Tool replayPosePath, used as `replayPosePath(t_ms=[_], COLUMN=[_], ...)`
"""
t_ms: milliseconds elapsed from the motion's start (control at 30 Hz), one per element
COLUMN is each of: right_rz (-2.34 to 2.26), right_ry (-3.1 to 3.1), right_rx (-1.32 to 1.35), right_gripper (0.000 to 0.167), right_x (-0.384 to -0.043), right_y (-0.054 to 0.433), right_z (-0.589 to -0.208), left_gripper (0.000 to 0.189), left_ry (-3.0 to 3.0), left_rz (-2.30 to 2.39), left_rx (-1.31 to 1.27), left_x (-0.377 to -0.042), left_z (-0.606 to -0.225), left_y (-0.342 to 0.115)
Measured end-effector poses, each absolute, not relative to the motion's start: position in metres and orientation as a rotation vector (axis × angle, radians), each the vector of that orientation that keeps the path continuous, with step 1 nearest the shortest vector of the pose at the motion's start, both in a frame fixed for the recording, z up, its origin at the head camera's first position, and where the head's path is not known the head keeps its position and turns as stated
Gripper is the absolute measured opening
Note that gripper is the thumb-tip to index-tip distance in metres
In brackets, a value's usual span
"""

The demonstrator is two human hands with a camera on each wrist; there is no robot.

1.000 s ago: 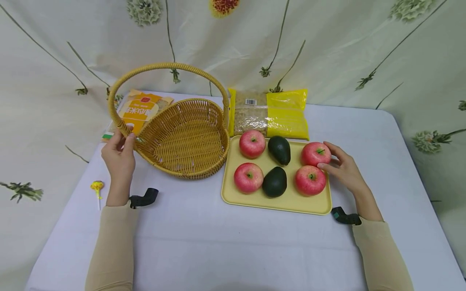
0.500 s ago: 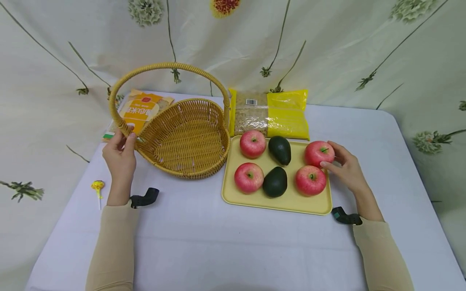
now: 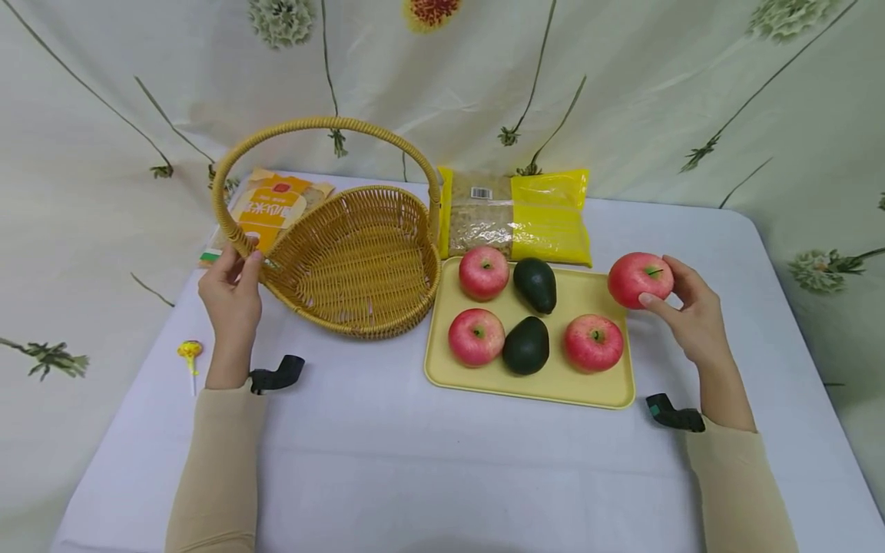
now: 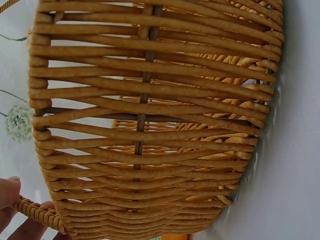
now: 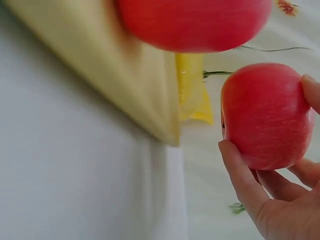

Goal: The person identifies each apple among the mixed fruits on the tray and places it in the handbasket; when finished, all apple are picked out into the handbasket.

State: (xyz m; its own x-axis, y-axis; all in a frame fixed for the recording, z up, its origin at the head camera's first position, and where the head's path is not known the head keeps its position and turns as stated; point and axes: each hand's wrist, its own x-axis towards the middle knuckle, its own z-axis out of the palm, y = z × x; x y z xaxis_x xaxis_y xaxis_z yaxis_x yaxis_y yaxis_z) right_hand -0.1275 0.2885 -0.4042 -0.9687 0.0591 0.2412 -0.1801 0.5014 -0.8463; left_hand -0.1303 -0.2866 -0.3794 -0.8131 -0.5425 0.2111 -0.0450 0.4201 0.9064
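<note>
My left hand (image 3: 231, 296) grips the lower left end of the handle of a wicker basket (image 3: 359, 280); nothing lies inside the basket. In the left wrist view the thumb and fingers curl round the wrapped handle (image 4: 40, 212), beside the woven side. A red apple (image 3: 640, 280) is pinched between the thumb and fingers of my right hand (image 3: 691, 319), raised over the right edge of a yellow tray (image 3: 525, 390). On the tray rest three other apples, one of them the front right apple (image 3: 593, 342), and two dark green avocados (image 3: 526, 346).
Behind the tray lies a yellow grain packet (image 3: 518, 216). An orange packet (image 3: 266, 207) sits behind the basket's left side. A yellow lollipop (image 3: 190, 350) lies left of my left forearm. A flower-patterned cloth (image 3: 657, 100) hangs along the back of the white table.
My right hand has lifted the back right apple off the tray and carried it to the right, apart from the front apple. My left hand stays on the basket handle.
</note>
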Motion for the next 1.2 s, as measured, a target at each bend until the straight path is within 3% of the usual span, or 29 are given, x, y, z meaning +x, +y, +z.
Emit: replayPosePath(t_ms=[333,767,1200], right_rz=[1.638,1.917,1.983], right_ry=[-2.265,-2.254,-2.425], right_rx=[0.342,0.699,0.838], right_gripper=[0.067,0.069,0.074], right_x=[-0.117,-0.122,-0.132], right_y=[0.258,0.161,0.046], right_z=[-0.354,-0.293,-0.303], left_gripper=[0.035,0.035,0.034], left_ry=[-2.218,-2.210,-2.193], left_rz=[-1.373,-1.394,-1.398], left_rx=[0.495,0.516,0.508], left_x=[-0.130,-0.129,-0.131], left_z=[-0.379,-0.378,-0.382], left_y=[-0.287,-0.286,-0.288])
